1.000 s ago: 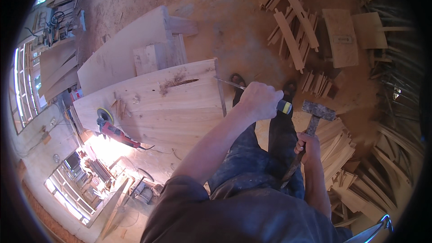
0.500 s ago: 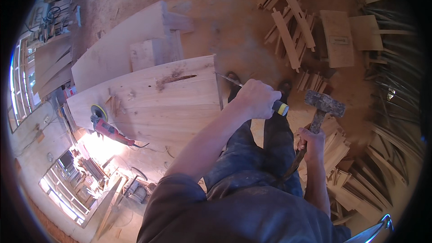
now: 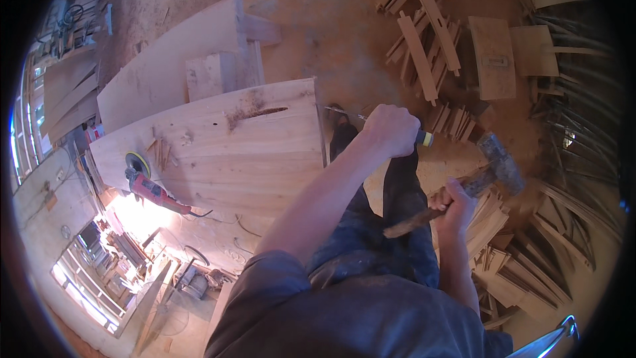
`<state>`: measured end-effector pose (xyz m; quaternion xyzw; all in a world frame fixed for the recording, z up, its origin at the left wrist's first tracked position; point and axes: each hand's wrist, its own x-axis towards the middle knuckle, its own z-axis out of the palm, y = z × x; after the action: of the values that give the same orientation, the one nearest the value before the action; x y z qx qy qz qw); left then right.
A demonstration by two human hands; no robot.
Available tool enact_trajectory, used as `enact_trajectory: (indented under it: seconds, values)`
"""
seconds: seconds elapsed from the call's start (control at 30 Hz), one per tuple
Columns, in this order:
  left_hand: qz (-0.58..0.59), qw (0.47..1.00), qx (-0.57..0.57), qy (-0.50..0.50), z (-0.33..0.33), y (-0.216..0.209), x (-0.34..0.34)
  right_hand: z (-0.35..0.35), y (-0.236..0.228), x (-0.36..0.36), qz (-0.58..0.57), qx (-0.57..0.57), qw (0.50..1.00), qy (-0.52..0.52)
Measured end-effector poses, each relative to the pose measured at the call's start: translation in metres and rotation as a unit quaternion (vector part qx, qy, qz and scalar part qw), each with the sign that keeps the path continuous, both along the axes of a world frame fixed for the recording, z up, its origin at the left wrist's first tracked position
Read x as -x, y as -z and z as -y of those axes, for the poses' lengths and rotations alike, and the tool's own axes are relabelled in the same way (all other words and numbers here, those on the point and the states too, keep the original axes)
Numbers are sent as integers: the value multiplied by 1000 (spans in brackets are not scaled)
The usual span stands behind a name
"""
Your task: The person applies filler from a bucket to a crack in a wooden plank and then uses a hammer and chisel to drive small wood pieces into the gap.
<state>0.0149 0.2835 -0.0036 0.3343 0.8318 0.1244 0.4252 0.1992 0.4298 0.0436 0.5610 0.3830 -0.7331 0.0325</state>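
Observation:
My left hand (image 3: 392, 131) is closed round the dark, yellow-banded handle of a chisel (image 3: 427, 138). Its thin metal shaft points left, and the tip is close by the end edge of a wide pale wooden board (image 3: 265, 149); a small gap seems to lie between them. Lower and to the right, my right hand (image 3: 454, 207) grips the wooden handle of a hammer (image 3: 501, 163). The hammer's heavy, worn metal head is off to the right of the chisel's handle end, apart from it. A dark elongated slot shows in the board near its far edge.
A red angle grinder (image 3: 156, 193) with a yellow-edged disc lies on the board's left part, beside wood slivers. Behind stands another large pale panel (image 3: 175, 59). Stacked wooden pieces (image 3: 430, 43) lie on the floor at far right; more offcuts (image 3: 523, 278) are near right.
The chisel and my left hand have shifted slightly right, away from the board's end. My right hand has tilted the hammer, its head swinging right and its handle end now pointing left.

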Motion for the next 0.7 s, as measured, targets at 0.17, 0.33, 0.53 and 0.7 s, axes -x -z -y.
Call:
enact_trajectory:
  seconds: [0.17, 0.33, 0.53, 0.7]
  values:
    - [0, 999, 19, 39, 2, -1, -4, -16, 9, 8, 109, 3, 966, -234]
    - [-14, 999, 22, 29, -3, 2, 1, -27, 13, -14, 52, 33, 995, -78]
    - [-19, 999, 34, -3, -7, 10, -1, -27, 30, 0, 87, 108, 974, -177]
    - [-8, 996, 57, -69, -10, -8, 4, -35, 21, -2, 105, 52, 970, -211]
